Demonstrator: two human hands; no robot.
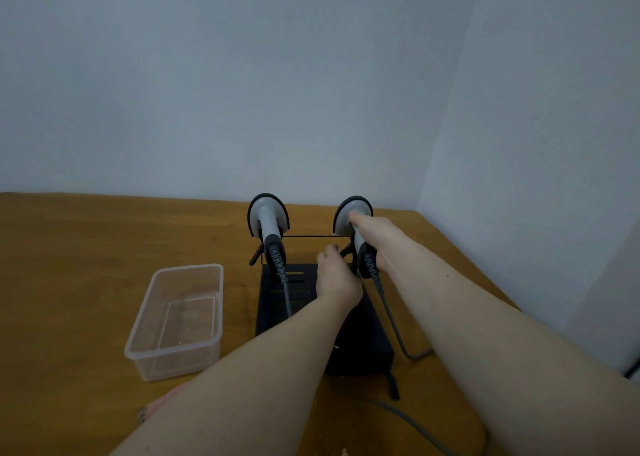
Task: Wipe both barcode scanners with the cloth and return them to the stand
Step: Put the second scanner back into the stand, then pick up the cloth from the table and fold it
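Right hand [382, 244] is wrapped around the handle of the right scanner [351, 215], forefinger laid up onto its head. Scanner sits on the stand [294, 303], long axis running away from the person and upward. Left hand [337, 275] is curled just beside it at the stand's bracket; whether it pinches anything cannot be told. Left scanner [268, 218] hangs untouched, well clear. Wall corner close behind; open tabletop [69, 265] lies nearer the person. No cloth identifiable.

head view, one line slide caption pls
Right hand grips the right scanner on the stand; left hand steadies the stand.
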